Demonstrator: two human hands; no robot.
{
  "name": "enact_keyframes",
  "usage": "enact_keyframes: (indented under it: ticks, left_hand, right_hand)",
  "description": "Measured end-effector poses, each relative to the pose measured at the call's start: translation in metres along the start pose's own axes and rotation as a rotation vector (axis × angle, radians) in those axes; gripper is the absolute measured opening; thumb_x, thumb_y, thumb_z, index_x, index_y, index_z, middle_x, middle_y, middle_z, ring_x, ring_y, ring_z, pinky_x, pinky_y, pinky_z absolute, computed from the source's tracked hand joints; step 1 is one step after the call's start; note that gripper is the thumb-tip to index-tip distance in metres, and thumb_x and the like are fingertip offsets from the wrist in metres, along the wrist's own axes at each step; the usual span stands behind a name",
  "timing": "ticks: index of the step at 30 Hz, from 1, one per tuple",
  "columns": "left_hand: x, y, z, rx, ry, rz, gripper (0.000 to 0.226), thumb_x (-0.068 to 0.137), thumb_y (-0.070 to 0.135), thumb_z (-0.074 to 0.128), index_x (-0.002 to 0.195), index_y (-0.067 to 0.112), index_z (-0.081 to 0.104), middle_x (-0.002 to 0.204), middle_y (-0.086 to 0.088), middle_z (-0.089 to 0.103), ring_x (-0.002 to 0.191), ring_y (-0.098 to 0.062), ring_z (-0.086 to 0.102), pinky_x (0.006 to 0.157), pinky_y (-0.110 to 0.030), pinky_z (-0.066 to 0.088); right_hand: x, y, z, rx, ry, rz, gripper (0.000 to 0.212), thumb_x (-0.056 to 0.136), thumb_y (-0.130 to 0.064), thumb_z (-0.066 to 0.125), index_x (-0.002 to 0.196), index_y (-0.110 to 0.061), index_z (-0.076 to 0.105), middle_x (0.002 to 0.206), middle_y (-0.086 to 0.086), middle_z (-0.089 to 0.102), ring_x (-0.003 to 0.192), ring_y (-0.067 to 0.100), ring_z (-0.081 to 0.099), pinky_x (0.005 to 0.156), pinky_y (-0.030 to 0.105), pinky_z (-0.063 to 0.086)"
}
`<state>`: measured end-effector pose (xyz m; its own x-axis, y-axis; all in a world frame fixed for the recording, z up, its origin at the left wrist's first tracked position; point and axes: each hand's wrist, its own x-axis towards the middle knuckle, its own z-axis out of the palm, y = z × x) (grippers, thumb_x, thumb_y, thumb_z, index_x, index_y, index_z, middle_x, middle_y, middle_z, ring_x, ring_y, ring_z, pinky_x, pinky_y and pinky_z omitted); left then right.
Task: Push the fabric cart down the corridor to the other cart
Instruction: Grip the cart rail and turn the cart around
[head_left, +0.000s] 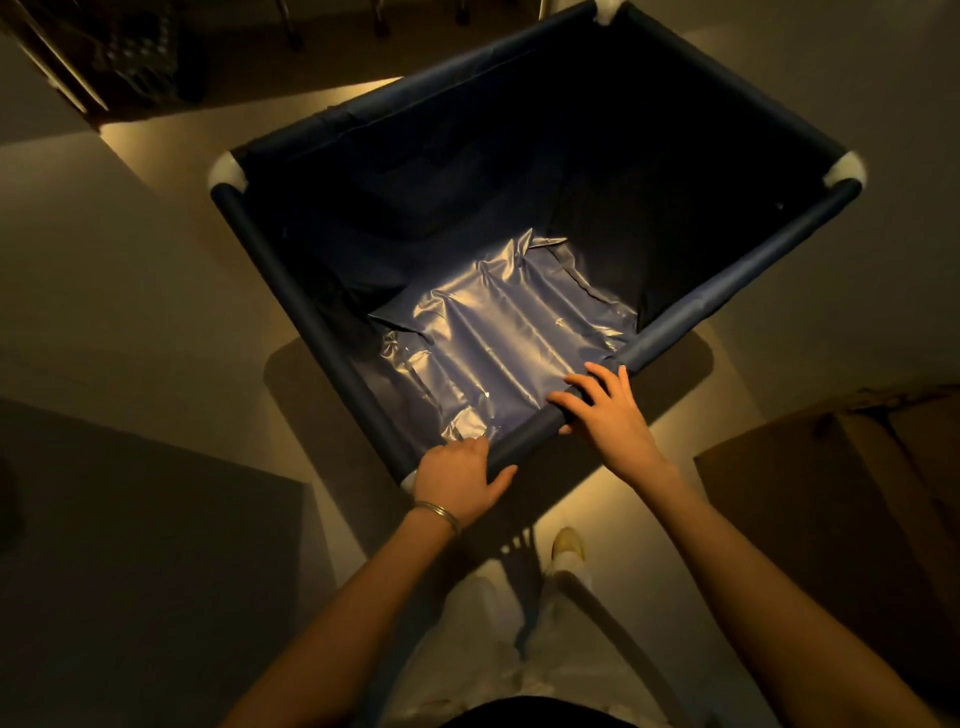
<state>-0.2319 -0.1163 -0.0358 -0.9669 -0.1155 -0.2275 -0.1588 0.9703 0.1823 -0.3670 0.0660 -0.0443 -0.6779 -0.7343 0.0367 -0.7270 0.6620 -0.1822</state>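
Dim corridor, pale floor (156, 249) under warm light. The fabric cart (519, 218) stands just ahead of the person, toward twelve o'clock. Left hand (460, 478) wraps its grip round the near rail (524, 436) by the corner; right hand (608, 410) rests on it, fingers loosely curled over.

The fabric cart (519, 218) far corner is cut off by the top edge; its wheels are hidden beneath the liner. The left hand (460, 478) fingertips are concealed behind the near rail. Objects at the top-left corner are too dark to identify.
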Motion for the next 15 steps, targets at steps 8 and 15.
enact_keyframes:
  ticks: [8, 15]
  left_hand:
    - [0.043, 0.055, -0.005, -0.041, 0.011, -0.067, 0.046, 0.09, 0.054, 0.038, 0.105, 0.013, 0.053, 0.101, -0.01, 0.065, 0.09, -0.027, 0.062, 0.072, -0.035, 0.046]
    - [0.104, 0.116, -0.011, -0.158, 0.057, -0.161, 0.043, 0.09, 0.049, 0.042, 0.102, 0.009, 0.052, 0.101, -0.014, 0.064, 0.09, -0.033, 0.061, 0.073, -0.038, 0.045]
  right_hand:
    - [0.023, 0.072, -0.007, 0.037, 0.017, -0.091, 0.052, 0.071, -0.008, 0.076, 0.114, -0.023, 0.051, 0.117, 0.02, 0.059, 0.123, 0.039, 0.031, 0.101, 0.069, 0.022]
    - [0.061, 0.155, -0.035, 0.006, -0.076, -0.191, 0.051, 0.069, -0.007, 0.078, 0.113, -0.019, 0.056, 0.115, 0.019, 0.061, 0.12, 0.035, 0.032, 0.097, 0.071, 0.026]
